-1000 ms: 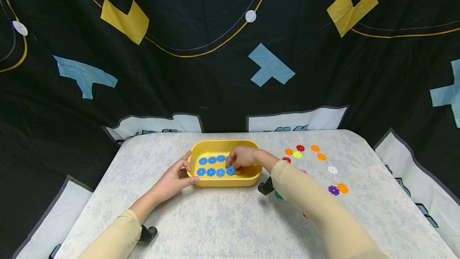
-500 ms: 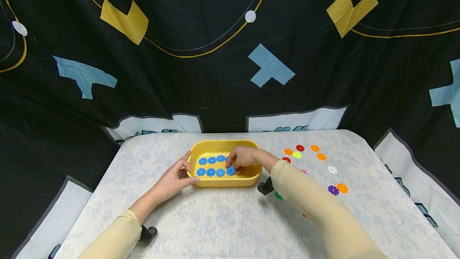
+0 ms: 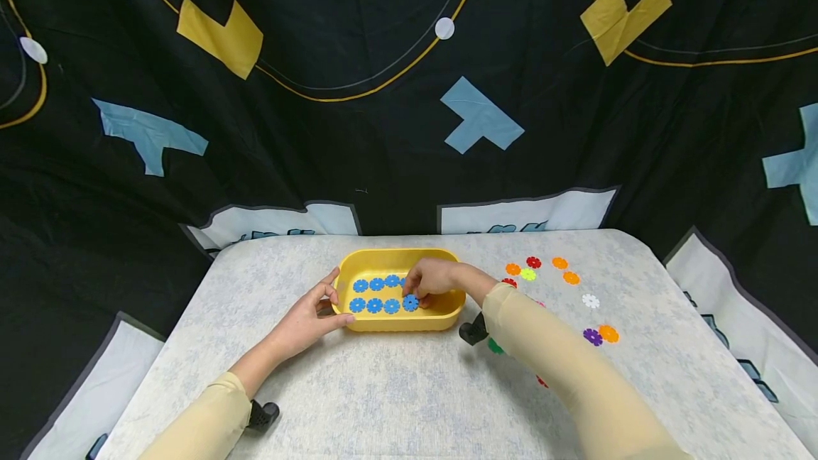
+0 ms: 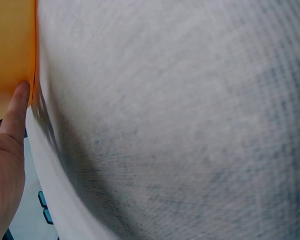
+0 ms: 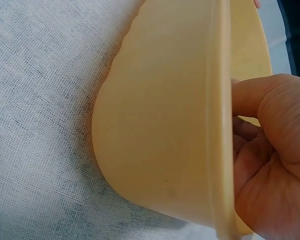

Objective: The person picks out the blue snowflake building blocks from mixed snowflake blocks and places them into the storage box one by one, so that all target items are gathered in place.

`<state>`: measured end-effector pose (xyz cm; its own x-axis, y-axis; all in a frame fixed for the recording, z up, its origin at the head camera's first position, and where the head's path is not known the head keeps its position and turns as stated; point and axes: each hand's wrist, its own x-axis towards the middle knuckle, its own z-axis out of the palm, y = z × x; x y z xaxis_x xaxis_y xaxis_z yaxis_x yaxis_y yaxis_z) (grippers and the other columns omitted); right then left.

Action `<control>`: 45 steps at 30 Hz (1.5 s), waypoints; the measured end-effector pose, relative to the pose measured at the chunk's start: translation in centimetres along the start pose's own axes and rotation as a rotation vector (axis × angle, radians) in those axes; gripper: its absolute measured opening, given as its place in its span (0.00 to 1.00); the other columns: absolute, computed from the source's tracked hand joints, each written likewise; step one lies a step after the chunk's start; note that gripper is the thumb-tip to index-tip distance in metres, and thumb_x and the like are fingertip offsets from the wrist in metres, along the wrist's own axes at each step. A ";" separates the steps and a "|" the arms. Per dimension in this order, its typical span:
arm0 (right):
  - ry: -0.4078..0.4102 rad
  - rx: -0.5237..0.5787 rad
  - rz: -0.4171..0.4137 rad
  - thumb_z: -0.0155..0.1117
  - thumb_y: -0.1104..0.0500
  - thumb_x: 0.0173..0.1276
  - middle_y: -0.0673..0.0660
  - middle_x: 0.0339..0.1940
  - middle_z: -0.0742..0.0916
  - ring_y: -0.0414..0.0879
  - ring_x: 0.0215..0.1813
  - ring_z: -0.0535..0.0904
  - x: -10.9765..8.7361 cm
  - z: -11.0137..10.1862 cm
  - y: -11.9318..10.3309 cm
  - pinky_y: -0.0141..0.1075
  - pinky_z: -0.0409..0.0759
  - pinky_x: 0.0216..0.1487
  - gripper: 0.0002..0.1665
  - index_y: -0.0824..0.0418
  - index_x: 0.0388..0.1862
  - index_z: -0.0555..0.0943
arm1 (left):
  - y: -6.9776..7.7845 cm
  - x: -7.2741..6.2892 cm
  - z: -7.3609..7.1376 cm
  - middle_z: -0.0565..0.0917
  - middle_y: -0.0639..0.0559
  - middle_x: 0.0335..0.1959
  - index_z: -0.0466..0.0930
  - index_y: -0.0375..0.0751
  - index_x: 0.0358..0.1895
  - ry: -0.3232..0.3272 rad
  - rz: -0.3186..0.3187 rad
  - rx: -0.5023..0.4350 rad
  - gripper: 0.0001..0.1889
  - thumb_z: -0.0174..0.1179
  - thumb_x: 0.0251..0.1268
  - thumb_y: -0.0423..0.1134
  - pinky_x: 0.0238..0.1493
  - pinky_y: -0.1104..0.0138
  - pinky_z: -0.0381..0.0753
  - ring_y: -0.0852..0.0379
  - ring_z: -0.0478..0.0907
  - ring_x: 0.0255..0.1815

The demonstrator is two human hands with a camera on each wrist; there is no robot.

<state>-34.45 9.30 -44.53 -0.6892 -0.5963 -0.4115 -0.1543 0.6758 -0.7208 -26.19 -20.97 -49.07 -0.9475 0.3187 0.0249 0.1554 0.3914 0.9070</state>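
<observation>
A shallow yellow plastic basket (image 3: 373,255) rests on the table in the head view. Several blue notched interlocking discs (image 3: 392,306) lie in it in two rows. My left hand (image 3: 303,325) holds the basket's left end, thumb on the front rim and fingers along the side; in the left wrist view the thumb (image 4: 15,112) presses its yellow wall. My right hand (image 3: 431,280) reaches over the right end, fingers curled down inside, pinching a blue disc (image 3: 410,302) at the right of the front row. In the right wrist view the basket wall (image 5: 160,120) hides these fingertips.
Loose discs lie on the table's right side: orange (image 3: 559,263), red (image 3: 533,262), yellow-green (image 3: 528,275), white (image 3: 591,301) and purple (image 3: 592,337). A green disc (image 3: 495,346) is partly hidden by the right forearm. A black cloth (image 3: 358,148) hangs behind the table.
Almost nothing differs. Both hands and the basket keep their places, and the blue disc at the right fingertips stays where it was.
</observation>
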 end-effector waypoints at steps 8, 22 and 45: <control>-0.007 -0.007 -0.014 0.60 0.72 0.72 0.60 0.41 0.86 0.47 0.34 0.81 -0.2 -0.3 0.1 0.37 0.84 0.44 0.12 0.65 0.50 0.86 | -0.1 0.1 0.0 0.48 0.51 0.85 0.67 0.38 0.44 -0.002 0.003 0.005 0.26 0.77 0.59 0.47 0.68 0.49 0.71 0.39 0.77 0.65; -0.011 0.011 -0.052 0.60 0.70 0.75 0.65 0.44 0.87 0.51 0.40 0.84 -1.3 -1.6 -0.4 0.37 0.84 0.48 0.14 0.68 0.56 0.83 | 0.0 0.0 0.1 0.48 0.51 0.84 0.68 0.38 0.44 0.002 0.003 0.005 0.25 0.76 0.60 0.46 0.68 0.48 0.70 0.39 0.77 0.64; 0.081 0.090 -0.103 0.60 0.67 0.76 0.59 0.46 0.85 0.53 0.47 0.84 -6.6 -5.5 -0.3 0.43 0.84 0.54 0.14 0.63 0.57 0.83 | -0.5 0.2 0.0 0.48 0.50 0.84 0.67 0.40 0.44 0.004 0.012 0.023 0.26 0.76 0.60 0.48 0.67 0.49 0.72 0.39 0.77 0.64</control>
<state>-33.75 15.41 -38.60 -0.7283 -0.6210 -0.2896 -0.1654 0.5695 -0.8052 -26.44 -21.14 -49.54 -0.9466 0.3202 0.0373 0.1730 0.4071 0.8968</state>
